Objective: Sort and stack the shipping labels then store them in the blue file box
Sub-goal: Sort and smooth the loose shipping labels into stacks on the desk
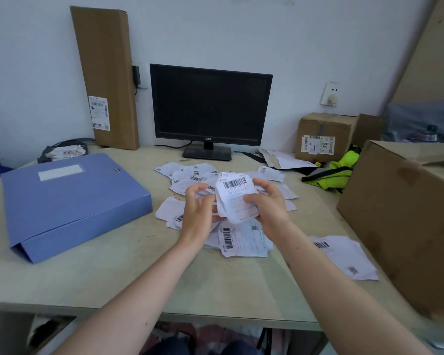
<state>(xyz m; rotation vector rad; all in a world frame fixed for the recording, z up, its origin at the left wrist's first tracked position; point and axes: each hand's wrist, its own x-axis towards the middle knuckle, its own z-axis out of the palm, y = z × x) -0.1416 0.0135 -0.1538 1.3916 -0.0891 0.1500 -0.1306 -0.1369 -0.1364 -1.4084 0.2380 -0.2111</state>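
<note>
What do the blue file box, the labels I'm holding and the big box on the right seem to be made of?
File box: probably plastic sheet, smooth matte blue with crisp folded edges. Labels: thin white paper, curling and creased. Big box: brown cardboard, matte, with folded flaps and a dark stain.

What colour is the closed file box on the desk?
Blue, with a white label panel; file box shows in the head view.

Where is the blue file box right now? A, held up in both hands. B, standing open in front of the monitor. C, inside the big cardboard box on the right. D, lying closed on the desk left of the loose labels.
D: the blue file box lies flat and closed on the desk, left of the loose labels; the left hand and right hand hold only a stack of labels.
</note>
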